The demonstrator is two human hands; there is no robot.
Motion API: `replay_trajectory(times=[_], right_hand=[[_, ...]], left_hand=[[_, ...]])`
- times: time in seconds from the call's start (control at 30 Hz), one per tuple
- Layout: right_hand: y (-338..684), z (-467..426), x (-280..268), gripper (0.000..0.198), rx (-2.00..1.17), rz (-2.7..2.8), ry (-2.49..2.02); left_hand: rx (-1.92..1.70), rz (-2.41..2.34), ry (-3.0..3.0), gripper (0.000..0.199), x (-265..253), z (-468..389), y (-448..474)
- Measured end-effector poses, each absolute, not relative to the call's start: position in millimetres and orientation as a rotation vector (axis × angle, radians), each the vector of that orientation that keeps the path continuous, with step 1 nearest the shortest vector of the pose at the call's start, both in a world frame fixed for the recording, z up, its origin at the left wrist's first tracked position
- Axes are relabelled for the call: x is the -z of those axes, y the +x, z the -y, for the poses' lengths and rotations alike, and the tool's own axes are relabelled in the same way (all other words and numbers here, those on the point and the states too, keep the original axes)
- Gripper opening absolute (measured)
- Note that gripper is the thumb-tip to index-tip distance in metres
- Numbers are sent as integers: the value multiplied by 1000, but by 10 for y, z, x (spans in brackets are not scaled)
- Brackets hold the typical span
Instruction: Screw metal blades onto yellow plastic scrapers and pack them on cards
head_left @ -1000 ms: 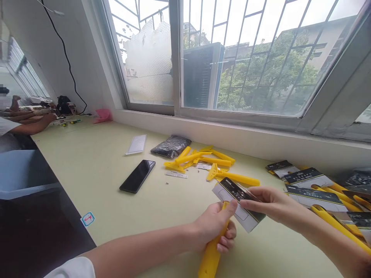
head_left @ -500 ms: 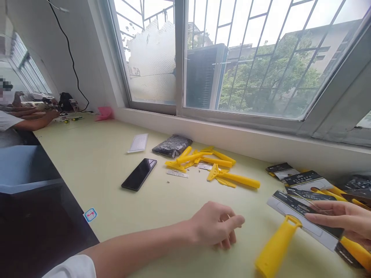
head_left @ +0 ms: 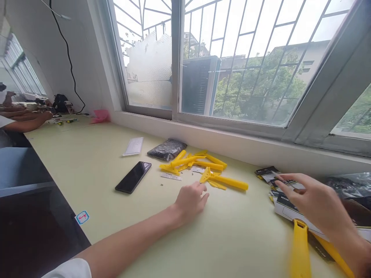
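Left hand [head_left: 189, 200] by the yellow scraper [head_left: 232, 183], grip unclear.
Right hand [head_left: 317, 199] pinches a slim rod [head_left: 275, 174]; best steady the scraper by its handle.

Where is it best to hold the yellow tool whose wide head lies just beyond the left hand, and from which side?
Probably the outer half of the handle of this yellow tool, coming from the near right. The handle is long and straight, and its right end lies free, while the wide head is close to the left hand.
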State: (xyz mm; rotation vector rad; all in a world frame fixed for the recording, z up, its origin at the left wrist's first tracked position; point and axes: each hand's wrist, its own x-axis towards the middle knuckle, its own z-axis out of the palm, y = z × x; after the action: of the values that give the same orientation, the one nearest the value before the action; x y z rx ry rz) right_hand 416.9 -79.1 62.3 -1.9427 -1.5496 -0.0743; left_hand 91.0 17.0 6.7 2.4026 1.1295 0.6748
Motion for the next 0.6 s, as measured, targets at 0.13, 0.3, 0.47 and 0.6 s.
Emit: replay_trajectory(times=[0.13,0.3,0.47,0.6], right_hand=[[3456,385,-192,35,25,1880,-1910],[3327,125,156,41,-31,1897,-2093],[3377,207,133,35,-94,1819,-2214],[3355,365,-130,36,-126,1558,-2154]], left_hand=[[-697,-1299,2471,22,-25,-387,843],[-672,-1324,2544,20,56,-457,872],[-676,-1286,2584,19,109,-447,922],[-698,-1286,2608,19,124,-455,904]])
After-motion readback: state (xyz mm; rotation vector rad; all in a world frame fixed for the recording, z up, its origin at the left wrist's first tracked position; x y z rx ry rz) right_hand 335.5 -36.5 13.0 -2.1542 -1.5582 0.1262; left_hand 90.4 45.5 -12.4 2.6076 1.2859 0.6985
